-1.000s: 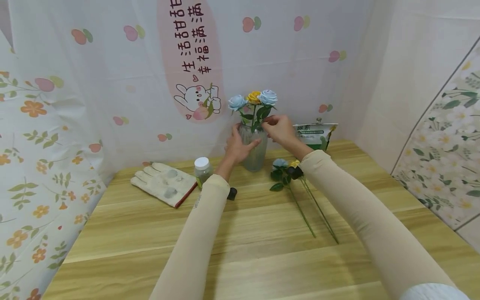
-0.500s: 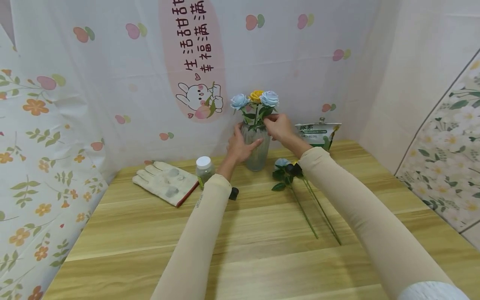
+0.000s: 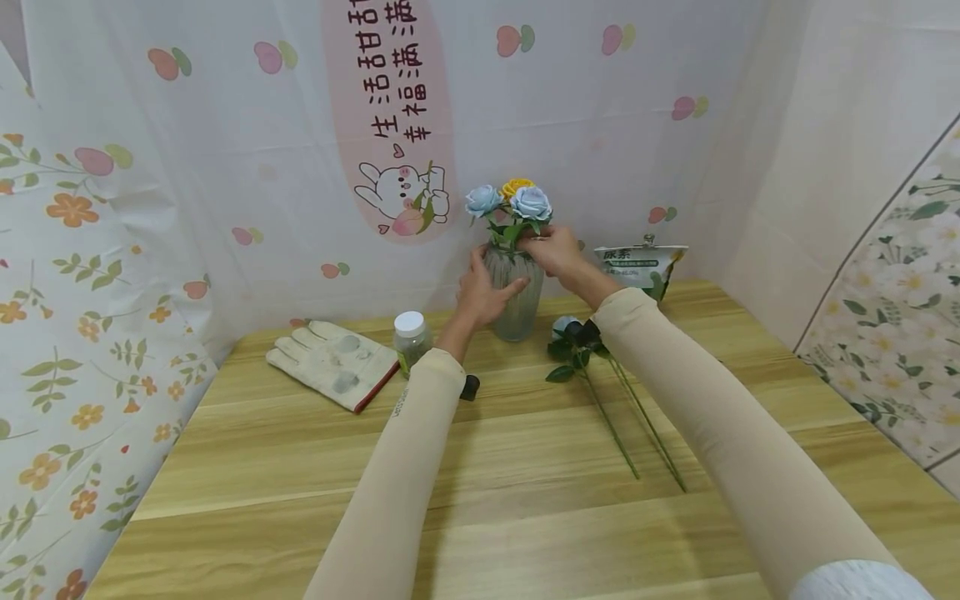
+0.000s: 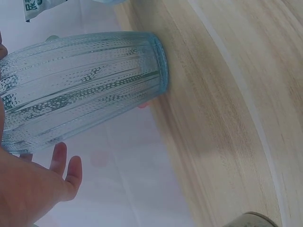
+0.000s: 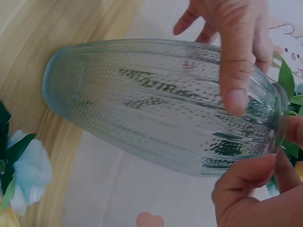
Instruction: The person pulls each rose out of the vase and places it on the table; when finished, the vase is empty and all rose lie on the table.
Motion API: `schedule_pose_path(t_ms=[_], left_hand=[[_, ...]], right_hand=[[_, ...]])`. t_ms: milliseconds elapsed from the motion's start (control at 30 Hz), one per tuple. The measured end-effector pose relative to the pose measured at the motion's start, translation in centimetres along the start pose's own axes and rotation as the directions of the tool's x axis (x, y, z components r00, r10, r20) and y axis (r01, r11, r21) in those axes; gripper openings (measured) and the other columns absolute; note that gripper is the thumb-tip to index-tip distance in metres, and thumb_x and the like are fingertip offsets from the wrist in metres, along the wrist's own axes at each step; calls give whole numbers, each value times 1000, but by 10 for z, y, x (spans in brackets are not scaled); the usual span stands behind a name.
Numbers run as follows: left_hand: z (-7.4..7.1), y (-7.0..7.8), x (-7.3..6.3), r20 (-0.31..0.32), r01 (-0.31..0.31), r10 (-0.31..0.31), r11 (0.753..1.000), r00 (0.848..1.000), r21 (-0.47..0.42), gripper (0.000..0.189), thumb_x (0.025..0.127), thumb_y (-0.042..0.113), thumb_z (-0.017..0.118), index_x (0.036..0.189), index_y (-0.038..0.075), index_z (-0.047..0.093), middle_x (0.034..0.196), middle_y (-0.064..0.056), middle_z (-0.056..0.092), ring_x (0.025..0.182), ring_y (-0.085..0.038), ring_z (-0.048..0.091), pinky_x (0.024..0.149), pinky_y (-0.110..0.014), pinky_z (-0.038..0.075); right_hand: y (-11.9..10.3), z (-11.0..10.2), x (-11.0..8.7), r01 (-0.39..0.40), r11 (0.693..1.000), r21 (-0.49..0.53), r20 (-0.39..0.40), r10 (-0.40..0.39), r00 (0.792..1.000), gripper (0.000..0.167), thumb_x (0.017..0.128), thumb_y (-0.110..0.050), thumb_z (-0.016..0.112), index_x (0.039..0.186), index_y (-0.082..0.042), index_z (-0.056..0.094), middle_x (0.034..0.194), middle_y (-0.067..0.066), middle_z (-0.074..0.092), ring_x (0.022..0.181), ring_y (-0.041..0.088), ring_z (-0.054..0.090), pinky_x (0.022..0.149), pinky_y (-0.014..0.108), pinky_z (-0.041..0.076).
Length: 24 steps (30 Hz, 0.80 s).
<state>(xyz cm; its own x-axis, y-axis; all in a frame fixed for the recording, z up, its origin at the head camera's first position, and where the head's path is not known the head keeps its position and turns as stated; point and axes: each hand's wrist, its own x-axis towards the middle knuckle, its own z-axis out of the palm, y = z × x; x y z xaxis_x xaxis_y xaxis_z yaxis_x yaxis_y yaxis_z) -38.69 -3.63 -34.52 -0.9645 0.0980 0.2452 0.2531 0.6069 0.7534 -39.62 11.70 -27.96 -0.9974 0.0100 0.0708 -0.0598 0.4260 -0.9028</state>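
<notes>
A ribbed, clear glass vase (image 3: 517, 310) stands upright near the back of the table. My left hand (image 3: 480, 293) holds it around the upper body, with the thumb (image 5: 235, 87) across the front. Out of its mouth rise two pale blue roses, a left one (image 3: 483, 200) and a right one (image 3: 531, 203), plus a yellow rose (image 3: 517, 187) behind. At the rim my right hand (image 3: 553, 252) pinches the right blue rose low down, just under its bloom; the stem between the fingertips is mostly hidden. In the right wrist view, thumb (image 5: 253, 171) and fingers lie right at the rim.
Another blue rose (image 3: 564, 327) lies right of the vase, with two long stems (image 3: 611, 425) toward the front; my right forearm partly covers them. A work glove (image 3: 330, 362) and a white-capped jar (image 3: 412, 343) lie left, a printed bag (image 3: 637, 268) back right.
The right blue rose has come forward and slightly lower, now overlapping the yellow one. My right hand has moved to the vase's mouth; the left hand keeps its hold.
</notes>
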Motion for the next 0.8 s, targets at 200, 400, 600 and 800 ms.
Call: schedule_pose_path(t_ms=[200, 400, 600, 800], left_hand=[[0, 1, -1, 11, 1, -1, 1000, 1000, -5, 94, 88, 56, 68, 154, 22, 10, 161, -10, 25, 144, -38, 25, 111, -61, 22], [-1, 4, -3, 7, 13, -13, 1000, 1000, -14, 94, 89, 54, 68, 155, 21, 11, 161, -10, 25, 144, -39, 24, 112, -60, 22], [-1, 5, -5, 11, 13, -13, 1000, 1000, -4, 94, 88, 57, 67, 155, 21, 10, 160, -13, 26, 142, -41, 27, 111, -60, 24], [0, 4, -4, 7, 18, -18, 1000, 1000, 3, 96, 87, 60, 67, 154, 22, 11, 159, -14, 29, 141, -41, 28, 110, -61, 25]], right_hand=[[-4, -5, 3, -57, 997, 48, 97, 52, 994, 45, 94, -28, 65, 134, -8, 60, 134, 8, 55, 82, 14, 46, 60, 30, 42], [-1, -10, 3, -34, 998, 56, 137, 26, 990, 56, 96, -31, 65, 147, -11, 49, 146, 10, 49, 115, 22, 50, 68, 32, 45], [3, -11, -3, 101, 988, 117, 11, -103, 995, 31, 99, -25, 60, 122, -6, 65, 105, 7, 66, 89, 18, 55, 54, 28, 41], [-2, -11, -9, 160, 980, 116, -74, -153, 986, 30, 100, -18, 53, 125, -5, 61, 115, 16, 67, 91, 28, 63, 55, 29, 51]])
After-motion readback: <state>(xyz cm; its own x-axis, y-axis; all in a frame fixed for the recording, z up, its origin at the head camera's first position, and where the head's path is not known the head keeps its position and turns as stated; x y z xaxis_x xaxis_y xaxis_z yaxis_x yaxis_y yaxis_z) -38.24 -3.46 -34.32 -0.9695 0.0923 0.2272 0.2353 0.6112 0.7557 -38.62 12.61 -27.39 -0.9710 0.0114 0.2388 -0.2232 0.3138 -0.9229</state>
